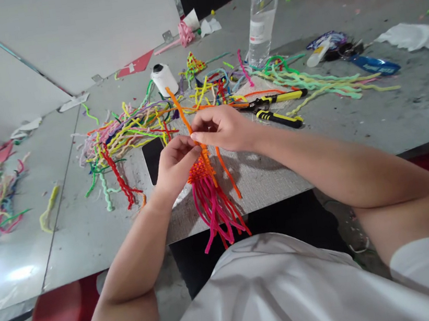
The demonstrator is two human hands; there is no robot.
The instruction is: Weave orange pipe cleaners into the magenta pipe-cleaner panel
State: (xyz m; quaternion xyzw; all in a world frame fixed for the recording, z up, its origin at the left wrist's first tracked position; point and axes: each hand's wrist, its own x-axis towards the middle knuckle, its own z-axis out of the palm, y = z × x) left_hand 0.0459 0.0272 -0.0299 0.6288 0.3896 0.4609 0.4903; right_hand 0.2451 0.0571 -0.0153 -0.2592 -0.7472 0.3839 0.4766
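Together, both hands point(200, 144) pinch fuzzy woven pipe cleaners point(207, 182).

Fuzzy pipe cleaners point(212, 203) (matt), clear plastic bottle point(263, 14)

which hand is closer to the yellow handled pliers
Right. The right hand pinches the orange pipe cleaner just left of the pliers on the table. The left hand sits farther left, holding the woven piece.

hands: left hand point(176, 166) and right hand point(223, 128) meet on woven piece point(201, 171) above table point(351, 121) edge | behind: pipe-cleaner pile point(131, 126), spool point(164, 78) | right: pliers point(274, 108) | far right: bottle point(263, 14)
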